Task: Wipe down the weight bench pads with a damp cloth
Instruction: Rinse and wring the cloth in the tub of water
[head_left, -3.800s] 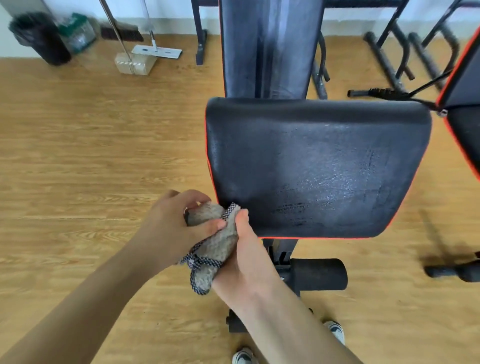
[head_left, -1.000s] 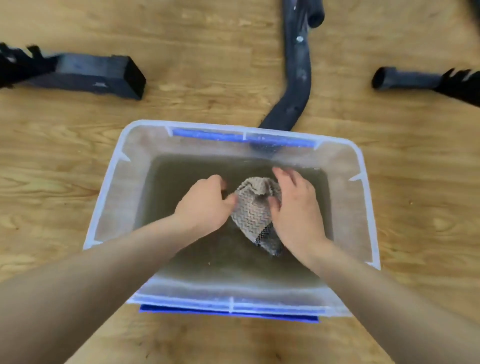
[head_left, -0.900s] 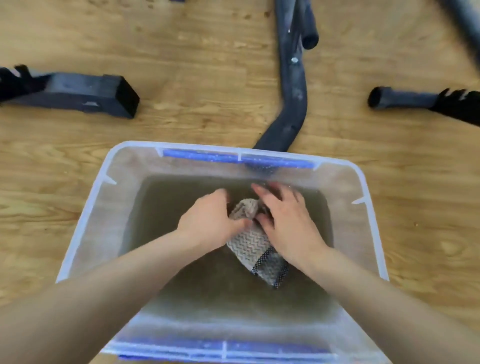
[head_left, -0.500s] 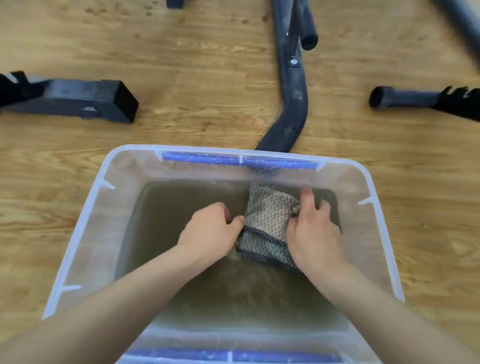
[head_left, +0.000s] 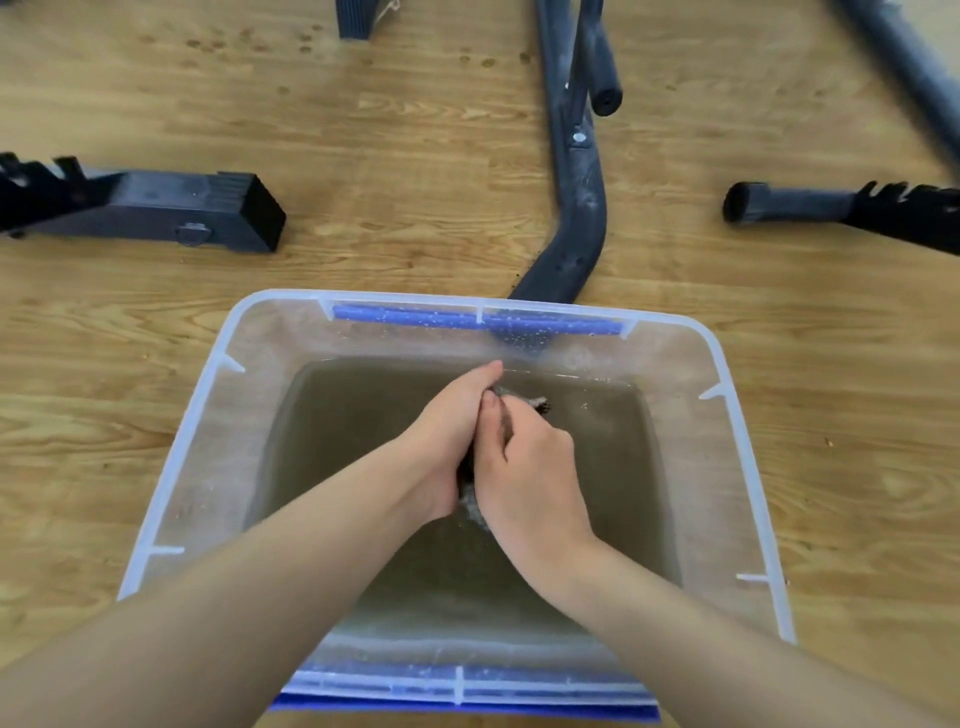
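Both hands have closed together since 0.5 s ago: left hand (head_left: 447, 441) and right hand (head_left: 530, 467) now squeeze the bunched cloth (head_left: 522, 401) between them, over murky water in the clear tub (head_left: 208, 415).

- cloth (head_left: 524, 402) no longer spread flat between hands, now bunched, mostly hidden
- left hand (head_left: 447, 441) and right hand (head_left: 530, 473) now pressed together around it, above murky water (head_left: 597, 467)
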